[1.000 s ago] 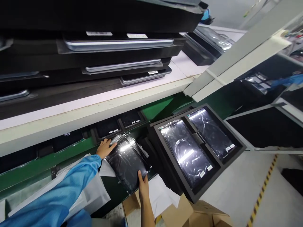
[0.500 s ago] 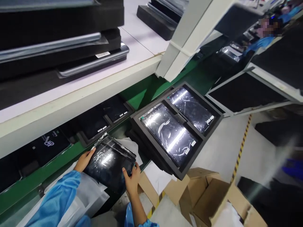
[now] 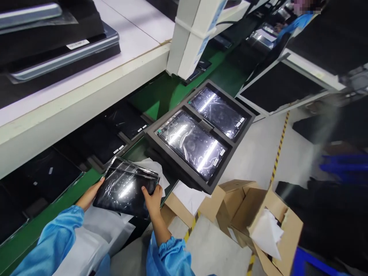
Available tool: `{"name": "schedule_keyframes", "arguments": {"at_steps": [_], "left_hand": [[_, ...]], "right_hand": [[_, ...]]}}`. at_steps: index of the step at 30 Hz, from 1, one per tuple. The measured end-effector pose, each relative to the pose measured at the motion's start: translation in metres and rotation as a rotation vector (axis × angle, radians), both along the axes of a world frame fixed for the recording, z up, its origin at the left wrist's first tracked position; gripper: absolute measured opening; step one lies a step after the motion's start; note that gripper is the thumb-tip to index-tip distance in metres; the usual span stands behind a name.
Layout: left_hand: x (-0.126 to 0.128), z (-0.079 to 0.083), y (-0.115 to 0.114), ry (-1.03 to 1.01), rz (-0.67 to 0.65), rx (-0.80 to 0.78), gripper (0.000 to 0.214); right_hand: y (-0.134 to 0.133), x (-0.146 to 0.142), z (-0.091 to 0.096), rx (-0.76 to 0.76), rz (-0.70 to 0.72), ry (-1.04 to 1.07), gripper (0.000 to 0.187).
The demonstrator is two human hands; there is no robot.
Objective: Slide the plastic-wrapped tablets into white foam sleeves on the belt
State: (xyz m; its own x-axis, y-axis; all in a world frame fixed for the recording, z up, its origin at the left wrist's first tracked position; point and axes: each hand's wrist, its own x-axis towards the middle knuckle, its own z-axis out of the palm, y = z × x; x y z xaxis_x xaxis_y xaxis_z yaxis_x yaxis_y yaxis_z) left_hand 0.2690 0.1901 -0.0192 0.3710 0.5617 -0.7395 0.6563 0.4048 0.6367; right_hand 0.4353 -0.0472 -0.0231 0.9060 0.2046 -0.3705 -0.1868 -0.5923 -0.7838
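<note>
Between my two hands are black, glossy screen panels (image 3: 123, 193), seemingly two stacked slightly askew, with shiny film on top. My left hand (image 3: 91, 193) grips their left edge, and my right hand (image 3: 152, 197) holds the right edge with the thumb on the upper face. White sheets of packing material (image 3: 100, 222) lie below and beside the panels. To the right, a dark foam tray (image 3: 211, 186) holds two film-covered screens (image 3: 192, 143) in separate compartments, each with small white labels. It rests on further dark trays.
A white shelf (image 3: 138, 67) with stacked dark foam and panels overhangs the green conveyor (image 3: 103, 174) on the left. More dark screens (image 3: 100, 138) lie on the conveyor. Open cardboard boxes (image 3: 244, 207) stand on the floor at right. A co-worker's blue sleeve (image 3: 296, 25) shows far back.
The whole view has shifted, so the tray and shelf appear further left and higher. The panels stay in both hands and have turned slightly flatter.
</note>
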Motion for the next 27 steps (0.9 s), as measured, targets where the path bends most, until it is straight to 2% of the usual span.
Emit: {"name": "schedule_keyframes", "arguments": {"at_steps": [2, 4, 6, 9, 12, 17, 23, 27], "left_hand": [[-0.004, -0.006, 0.002, -0.017, 0.051, -0.053, 0.045], [-0.005, -0.006, 0.004, -0.005, 0.021, -0.057, 0.045], [-0.002, 0.000, 0.007, 0.037, -0.028, -0.054, 0.046], [0.010, 0.014, 0.009, 0.074, -0.059, -0.011, 0.049], [0.024, 0.025, 0.006, 0.073, -0.072, 0.028, 0.064], [0.035, 0.028, 0.004, 0.107, -0.023, -0.009, 0.072], [0.028, 0.025, -0.002, 0.074, -0.048, -0.009, 0.073], [0.017, 0.021, -0.011, 0.119, -0.009, 0.061, 0.069]], "right_hand": [[-0.001, -0.005, -0.002, -0.011, -0.038, 0.006, 0.067], [-0.003, -0.006, -0.003, -0.012, -0.076, 0.029, 0.069], [-0.004, -0.003, -0.003, 0.013, -0.101, 0.063, 0.072], [-0.007, 0.008, -0.004, 0.060, -0.187, 0.182, 0.086], [-0.008, 0.021, -0.005, 0.034, -0.274, 0.271, 0.091], [-0.006, 0.029, -0.003, 0.120, -0.152, 0.346, 0.063], [-0.003, 0.012, 0.014, 0.068, -0.159, 0.207, 0.081], [-0.002, -0.007, 0.032, 0.064, -0.146, 0.104, 0.089]]}}
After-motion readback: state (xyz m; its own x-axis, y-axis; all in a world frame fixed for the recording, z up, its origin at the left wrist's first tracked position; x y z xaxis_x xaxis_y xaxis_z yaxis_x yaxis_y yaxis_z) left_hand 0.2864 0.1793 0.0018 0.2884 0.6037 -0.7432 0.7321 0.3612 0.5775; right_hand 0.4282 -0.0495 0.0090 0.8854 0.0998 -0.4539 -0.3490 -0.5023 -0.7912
